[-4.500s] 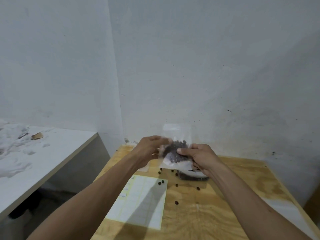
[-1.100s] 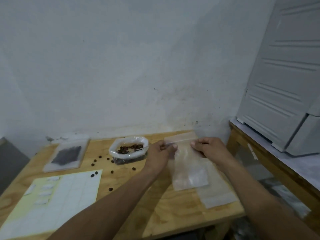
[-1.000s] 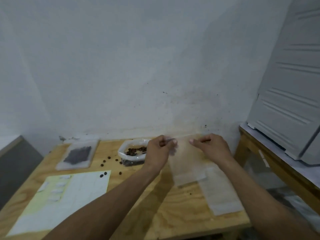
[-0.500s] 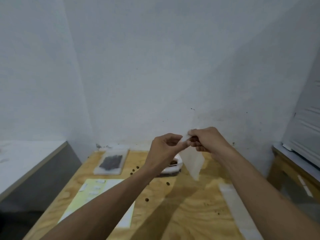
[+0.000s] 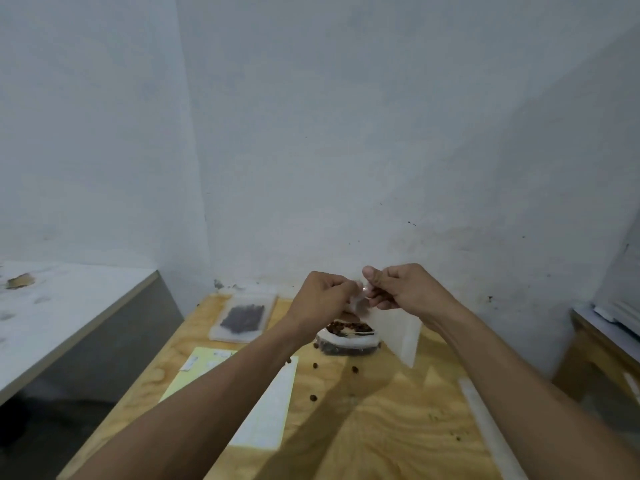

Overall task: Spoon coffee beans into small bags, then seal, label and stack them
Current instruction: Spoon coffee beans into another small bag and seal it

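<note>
Plywood worktop (image 5: 381, 427) against a pale wall, carrying a label sheet (image 5: 266, 414) at front left, a filled bag of beans (image 5: 243, 318) lying flat at back left, and an open bag of coffee beans (image 5: 349, 336) mid-back with loose beans (image 5: 313, 397) scattered before it. Raised above that open bag, an empty clear small bag (image 5: 398, 332), hanging down from its top edge. Left hand (image 5: 320, 299) and right hand (image 5: 403, 287) side by side, each grip closed in a pinch on that top edge.

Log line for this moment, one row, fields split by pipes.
step: opening empty bag | left hand: pinches bag mouth | right hand: pinches bag mouth | empty bag: held above bean bowl | filled bag: table, back left
</note>
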`<control>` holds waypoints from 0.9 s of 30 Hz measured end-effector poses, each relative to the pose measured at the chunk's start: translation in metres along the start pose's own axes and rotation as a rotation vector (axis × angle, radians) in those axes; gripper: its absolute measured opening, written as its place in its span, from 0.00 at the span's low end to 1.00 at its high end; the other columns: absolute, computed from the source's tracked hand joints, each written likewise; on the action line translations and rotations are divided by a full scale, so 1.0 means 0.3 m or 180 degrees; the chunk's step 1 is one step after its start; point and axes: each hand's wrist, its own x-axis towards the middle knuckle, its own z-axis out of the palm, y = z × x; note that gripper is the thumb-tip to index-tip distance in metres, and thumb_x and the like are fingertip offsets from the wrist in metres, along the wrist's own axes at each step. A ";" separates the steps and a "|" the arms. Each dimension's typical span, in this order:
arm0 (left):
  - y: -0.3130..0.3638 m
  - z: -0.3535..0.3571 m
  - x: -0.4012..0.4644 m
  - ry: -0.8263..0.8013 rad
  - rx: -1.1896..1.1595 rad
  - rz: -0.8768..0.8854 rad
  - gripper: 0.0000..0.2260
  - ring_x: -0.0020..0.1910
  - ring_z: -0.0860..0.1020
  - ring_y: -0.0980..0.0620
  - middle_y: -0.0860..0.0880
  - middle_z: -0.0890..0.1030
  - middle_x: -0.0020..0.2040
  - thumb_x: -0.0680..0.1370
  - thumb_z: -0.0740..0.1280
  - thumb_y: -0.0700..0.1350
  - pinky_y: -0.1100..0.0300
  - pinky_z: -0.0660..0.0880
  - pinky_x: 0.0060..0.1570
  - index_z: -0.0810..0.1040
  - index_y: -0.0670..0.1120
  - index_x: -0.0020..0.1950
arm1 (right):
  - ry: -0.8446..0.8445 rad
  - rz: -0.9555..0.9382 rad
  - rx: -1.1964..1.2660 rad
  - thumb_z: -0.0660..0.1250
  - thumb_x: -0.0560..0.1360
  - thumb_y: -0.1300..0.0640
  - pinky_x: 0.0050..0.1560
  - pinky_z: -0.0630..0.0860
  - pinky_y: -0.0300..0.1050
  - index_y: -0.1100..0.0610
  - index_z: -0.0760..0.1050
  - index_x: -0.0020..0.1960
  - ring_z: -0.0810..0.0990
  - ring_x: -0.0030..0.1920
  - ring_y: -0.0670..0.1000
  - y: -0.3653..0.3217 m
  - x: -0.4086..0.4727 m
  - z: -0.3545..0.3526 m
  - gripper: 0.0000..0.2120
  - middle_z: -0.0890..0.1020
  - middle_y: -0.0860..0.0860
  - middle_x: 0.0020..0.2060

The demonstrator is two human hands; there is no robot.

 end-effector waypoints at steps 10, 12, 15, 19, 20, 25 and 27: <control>-0.057 -0.069 0.053 0.1321 0.0982 0.0337 0.19 0.23 0.75 0.43 0.39 0.73 0.23 0.76 0.65 0.43 0.53 0.71 0.30 0.69 0.33 0.29 | -0.0036 0.0274 -0.0323 0.66 0.78 0.62 0.53 0.83 0.48 0.62 0.73 0.37 0.88 0.43 0.57 -0.014 0.035 0.115 0.11 0.87 0.63 0.41; -0.055 -0.096 0.049 0.1018 0.0987 0.0423 0.18 0.31 0.78 0.48 0.41 0.80 0.32 0.78 0.66 0.50 0.54 0.74 0.36 0.78 0.37 0.36 | 0.0007 0.0300 -0.0197 0.67 0.78 0.63 0.53 0.84 0.50 0.62 0.74 0.40 0.88 0.40 0.56 -0.019 0.043 0.117 0.08 0.87 0.62 0.39; -0.040 -0.142 0.015 -0.0236 0.0968 0.0353 0.25 0.60 0.78 0.60 0.57 0.80 0.64 0.77 0.69 0.63 0.58 0.74 0.61 0.76 0.52 0.69 | -0.0103 0.0351 0.0256 0.68 0.76 0.67 0.48 0.85 0.49 0.63 0.73 0.37 0.83 0.34 0.51 -0.023 0.056 0.094 0.10 0.80 0.54 0.28; -0.048 -0.177 0.019 -0.1156 0.1220 0.0104 0.57 0.78 0.58 0.56 0.59 0.54 0.81 0.64 0.81 0.62 0.53 0.60 0.75 0.47 0.62 0.82 | -0.0639 0.0371 0.0248 0.63 0.76 0.69 0.39 0.81 0.41 0.62 0.73 0.35 0.75 0.29 0.46 -0.034 0.052 0.092 0.12 0.73 0.53 0.29; -0.055 -0.180 0.027 -0.1216 0.1302 0.0128 0.58 0.78 0.58 0.55 0.59 0.55 0.81 0.63 0.82 0.60 0.52 0.60 0.76 0.47 0.61 0.82 | -0.0767 0.0395 0.0188 0.62 0.76 0.69 0.39 0.80 0.42 0.60 0.73 0.33 0.74 0.29 0.46 -0.035 0.050 0.093 0.14 0.73 0.52 0.28; -0.073 -0.176 0.038 -0.1008 0.1977 0.0403 0.41 0.63 0.70 0.56 0.57 0.69 0.68 0.70 0.79 0.52 0.71 0.70 0.53 0.61 0.53 0.78 | -0.0462 0.0500 -0.0459 0.61 0.76 0.73 0.43 0.77 0.51 0.55 0.66 0.23 0.73 0.23 0.46 0.003 0.068 0.063 0.25 0.69 0.49 0.23; -0.089 -0.171 0.040 -0.0904 0.2155 0.0478 0.41 0.62 0.69 0.57 0.58 0.69 0.67 0.70 0.79 0.54 0.74 0.65 0.48 0.62 0.51 0.77 | -0.0179 0.0441 -0.0885 0.62 0.73 0.72 0.45 0.78 0.56 0.56 0.68 0.25 0.78 0.26 0.49 0.022 0.073 0.056 0.21 0.72 0.51 0.24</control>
